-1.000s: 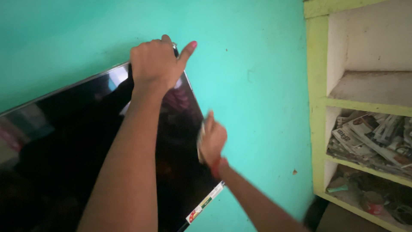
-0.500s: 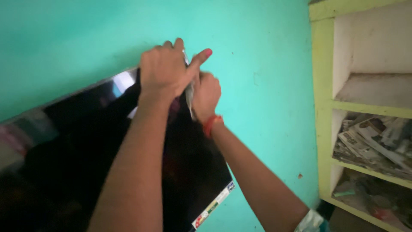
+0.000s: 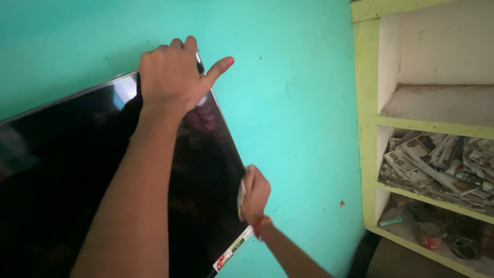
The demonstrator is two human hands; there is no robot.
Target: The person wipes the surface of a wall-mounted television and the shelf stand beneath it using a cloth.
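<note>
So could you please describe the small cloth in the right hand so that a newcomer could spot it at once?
Start at the big black flat screen against the turquoise wall and follow its right edge down. The right hand presses a small pale cloth there, just above the colourful corner sticker; the left hand holds none.

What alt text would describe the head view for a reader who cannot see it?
The left hand grips the top corner of a black flat screen on a turquoise wall. The right hand presses a cloth to its side edge. Shelves at right hold newspapers.
</note>
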